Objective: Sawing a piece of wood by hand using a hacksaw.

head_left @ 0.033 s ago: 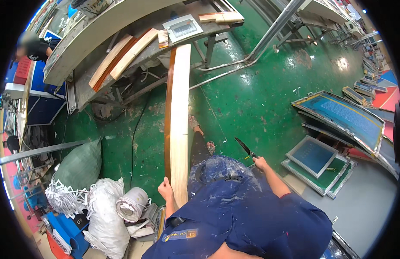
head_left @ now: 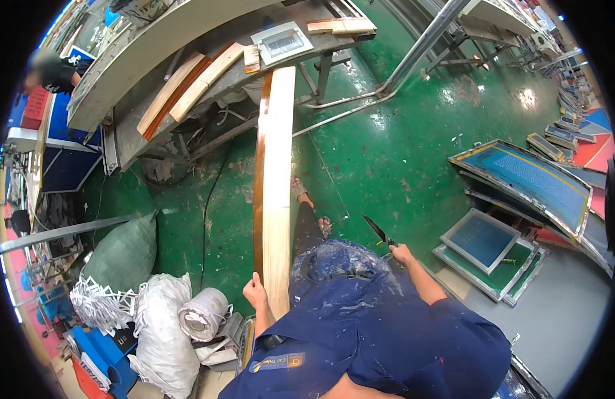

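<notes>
A long screen-printing squeegee [head_left: 277,179], pale wood with a glossy amber blade along its left side, runs from my body up to the workbench edge. My left hand [head_left: 255,292] is closed at its near end, fingers curled against the amber side. Off to the right, clear of the squeegee, my right hand [head_left: 401,253] grips a knife [head_left: 376,229] by the handle. Its dark blade points forward and left.
Several shorter squeegees [head_left: 207,83] and a small framed screen [head_left: 281,43] lie on the workbench [head_left: 131,143]. Framed printing screens [head_left: 483,241] are stacked at right. Sacks [head_left: 162,332] and a paint-stained bucket [head_left: 204,314] stand at lower left. Another person [head_left: 58,73] is at far left.
The squeegee's far end has shifted very slightly to the right, and light now glints along its amber blade. The knife has tilted a little. Both hands stay in place.
</notes>
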A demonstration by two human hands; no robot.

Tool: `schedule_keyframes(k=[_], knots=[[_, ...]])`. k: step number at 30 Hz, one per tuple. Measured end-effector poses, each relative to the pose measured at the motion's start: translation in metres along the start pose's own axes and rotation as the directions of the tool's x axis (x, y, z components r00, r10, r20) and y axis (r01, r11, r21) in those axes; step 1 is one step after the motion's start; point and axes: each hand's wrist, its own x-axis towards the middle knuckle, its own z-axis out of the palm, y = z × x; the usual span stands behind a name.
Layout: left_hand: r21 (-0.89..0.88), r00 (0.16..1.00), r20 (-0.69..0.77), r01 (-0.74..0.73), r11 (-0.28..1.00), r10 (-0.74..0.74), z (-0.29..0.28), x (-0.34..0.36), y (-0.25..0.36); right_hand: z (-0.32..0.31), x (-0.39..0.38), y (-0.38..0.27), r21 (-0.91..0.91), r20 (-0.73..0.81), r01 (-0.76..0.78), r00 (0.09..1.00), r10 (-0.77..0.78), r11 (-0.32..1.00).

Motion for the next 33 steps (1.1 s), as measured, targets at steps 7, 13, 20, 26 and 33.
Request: schedule_keyframes(k=[7,13,20,26,33], knots=[[0.009,0.998,-0.058,-0.026,1.0,0.026,0.005,0.01,-0.014,0.008,-0.021,0.015,-0.213,0.201,-0.134,0.963,0.178,0.968],[-0.044,0.996,-0.065,0.052,0.998,-0.055,0.001,0.017,-0.014,0.027,-0.013,0.006,-0.235,0.102,-0.055,0.992,0.081,0.97],[-0.042,0.999,-0.035,0.028,0.999,-0.03,-0.012,0.028,-0.024,0.024,-0.01,-0.003,-0.045,-0.022,0.114,0.993,-0.115,0.993],[-0.066,0.997,-0.067,-0.031,0.997,0.027,0.029,0.054,0.013,0.023,-0.012,0.019,0.097,-0.033,0.047,0.998,-0.044,0.994],[-0.145,0.993,0.001,-0.121,0.982,0.122,0.162,0.187,0.15,0.034,-0.043,0.03,-0.072,0.003,-0.052,0.999,0.053,0.996]])
